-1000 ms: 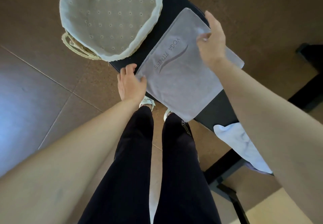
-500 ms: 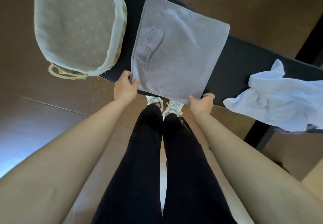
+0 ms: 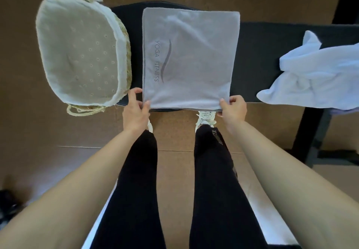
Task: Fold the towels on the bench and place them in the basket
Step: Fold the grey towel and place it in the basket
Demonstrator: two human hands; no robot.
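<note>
Right hand (image 3: 232, 108) has come back from the far edge of the grey towel (image 3: 190, 60), where it was a second ago, and now it's down at the near right corner. Left hand (image 3: 136, 110) hasn't really gone anywhere, it's still at the near left corner. The view has also swung round, so the towel now looks square-on instead of slanted.

Both hands are gripping the towel. Each one pinches its own near corner, with the thumb on top of the cloth and the fingers curled at the edge. The towel lies flat on the dark surface (image 3: 256, 58) as a squarish fold. Its "YOGA FITNESS" print runs along the left side, and the near edge hangs just over the front lip.

The basket (image 3: 116, 29) sits just beside the towel on the left end of the surface, and all I can see inside is its pale dotted liner. A crumpled white towel (image 3: 314, 77) is heaped well apart on the right end, drooping over the front. Black trousers (image 3: 213, 171) and pale shoes (image 3: 206, 118) stand on the brown floor (image 3: 174, 128) below.
</note>
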